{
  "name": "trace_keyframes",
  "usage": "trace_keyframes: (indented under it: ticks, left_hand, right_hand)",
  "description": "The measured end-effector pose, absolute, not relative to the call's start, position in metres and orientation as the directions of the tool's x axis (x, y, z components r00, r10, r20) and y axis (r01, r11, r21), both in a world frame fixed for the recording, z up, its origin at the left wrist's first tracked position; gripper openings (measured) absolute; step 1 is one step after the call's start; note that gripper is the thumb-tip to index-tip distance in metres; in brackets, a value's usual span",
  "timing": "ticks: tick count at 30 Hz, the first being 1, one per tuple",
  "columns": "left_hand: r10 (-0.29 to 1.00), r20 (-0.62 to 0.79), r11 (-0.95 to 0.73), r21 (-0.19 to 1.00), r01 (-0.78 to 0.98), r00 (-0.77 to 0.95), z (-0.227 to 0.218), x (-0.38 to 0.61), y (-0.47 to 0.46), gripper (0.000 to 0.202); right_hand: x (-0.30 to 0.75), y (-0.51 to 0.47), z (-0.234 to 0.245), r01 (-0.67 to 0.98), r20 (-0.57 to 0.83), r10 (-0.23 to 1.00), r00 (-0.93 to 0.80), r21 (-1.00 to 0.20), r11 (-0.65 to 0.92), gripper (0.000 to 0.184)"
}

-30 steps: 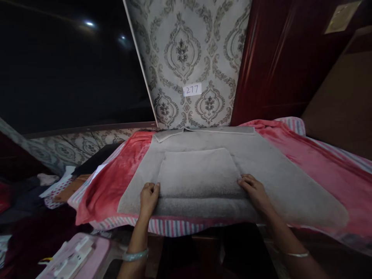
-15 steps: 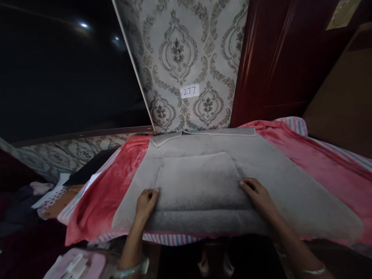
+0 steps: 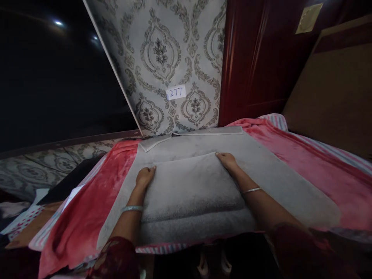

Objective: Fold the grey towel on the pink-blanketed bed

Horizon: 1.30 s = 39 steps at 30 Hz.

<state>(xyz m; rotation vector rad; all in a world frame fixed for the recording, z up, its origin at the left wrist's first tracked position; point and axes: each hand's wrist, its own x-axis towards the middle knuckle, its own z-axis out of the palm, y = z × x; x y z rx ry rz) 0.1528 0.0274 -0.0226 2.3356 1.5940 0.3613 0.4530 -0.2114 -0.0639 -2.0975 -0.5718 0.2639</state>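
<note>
A folded grey plush cloth, towel-like [image 3: 190, 186], lies in front of me on a larger grey cover [image 3: 279, 182]. My left hand [image 3: 145, 176] is closed at the folded cloth's far left corner, with thumb and fingers pinching its edge. At the far right corner, my right hand [image 3: 228, 161] is closed on the edge in the same way. A thick fold runs across the cloth's near side. The far edge of the grey cover is turned back in a pale-hemmed flap [image 3: 157, 142].
Beneath the grey cover is a red plush blanket [image 3: 87, 209] over striped fabric [image 3: 162, 248]. A dark screen [image 3: 58, 85] stands at left, a patterned wall with a "277" label [image 3: 176, 92] behind. A dark red door [image 3: 255, 58] and brown board [image 3: 334, 93] are at right.
Both my hands have moved away from me, from the folded cloth's side edges to its far corners. The camera view has shifted right, with more of my sleeves showing.
</note>
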Motion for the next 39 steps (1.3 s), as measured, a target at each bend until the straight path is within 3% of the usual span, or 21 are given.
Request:
trace_keyframes:
  ticks: [10, 14, 17, 20, 24, 26, 32, 39]
  left_hand:
    - [0.939, 0.045, -0.343, 0.16, 0.926, 0.341, -0.038, 0.155, 0.009, 0.049]
    - [0.931, 0.022, -0.364, 0.128, 0.922, 0.365, -0.028, 0.152, 0.017, 0.044]
    - [0.908, 0.154, -0.407, 0.096, 0.908, 0.391, -0.014, 0.163, 0.012, 0.043]
    - [0.736, 0.309, -0.649, 0.07, 0.758, 0.602, -0.005, 0.203, -0.017, 0.049]
    - [0.333, 0.168, -0.942, 0.102, 0.32, 0.928, -0.015, 0.282, -0.079, 0.057]
    - [0.257, 0.111, -0.965, 0.081, 0.249, 0.96, -0.027, 0.311, -0.103, 0.063]
    - [0.281, 0.108, -0.959, -0.01, 0.284, 0.954, -0.059, 0.329, -0.126, 0.068]
    - [0.308, 0.097, -0.95, -0.023, 0.312, 0.946, -0.057, 0.324, -0.122, 0.071]
  right_hand:
    - [0.455, -0.206, -0.089, 0.347, 0.148, 0.453, 0.879, -0.85, -0.396, 0.026]
    - [0.461, -0.214, -0.094, 0.342, 0.17, 0.509, 0.844, -0.902, -0.264, 0.035]
    - [0.469, -0.221, -0.095, 0.277, 0.102, 0.598, 0.795, -0.938, -0.208, 0.039]
    - [0.474, -0.223, -0.095, 0.251, 0.07, 0.67, 0.739, -0.952, -0.177, 0.035]
    - [0.471, -0.219, -0.094, 0.324, 0.151, 0.659, 0.736, -0.934, -0.148, 0.028]
    - [0.468, -0.215, -0.095, 0.357, 0.189, 0.631, 0.753, -0.922, -0.149, 0.025]
    - [0.47, -0.206, -0.104, 0.361, 0.192, 0.539, 0.82, -0.905, -0.225, 0.025]
    - [0.47, -0.207, -0.104, 0.36, 0.191, 0.522, 0.831, -0.901, -0.243, 0.026]
